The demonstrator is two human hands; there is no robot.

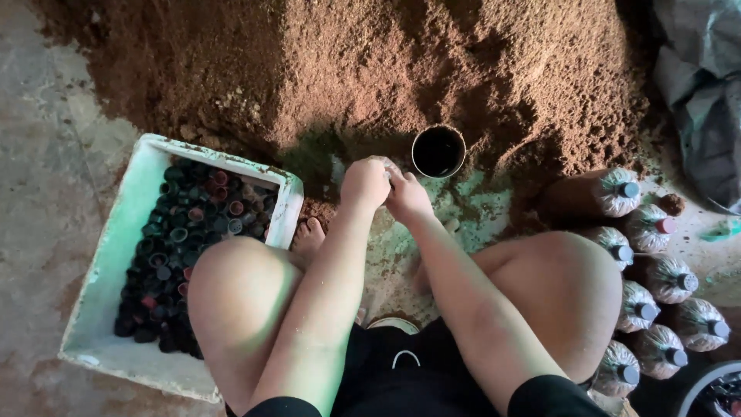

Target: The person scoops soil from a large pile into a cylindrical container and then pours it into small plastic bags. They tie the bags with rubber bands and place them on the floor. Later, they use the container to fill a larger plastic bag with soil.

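My left hand (pixel 364 184) and my right hand (pixel 407 197) are closed together on a clear plastic bag (pixel 390 167) held low over the floor, in front of my knees. Most of the bag is hidden by my fingers. Just beyond my hands a dark round tube (pixel 438 150) stands upright with its open mouth facing up, at the foot of a big heap of brown sawdust-like material (pixel 370 69). I squat with both knees raised on either side of my arms.
A white foam box (pixel 116 255) full of dark, red and blue plastic rings and caps sits at my left. Several filled, capped bags (pixel 652 293) lie in a row at my right. Grey plastic sheeting (pixel 702 100) lies at the top right.
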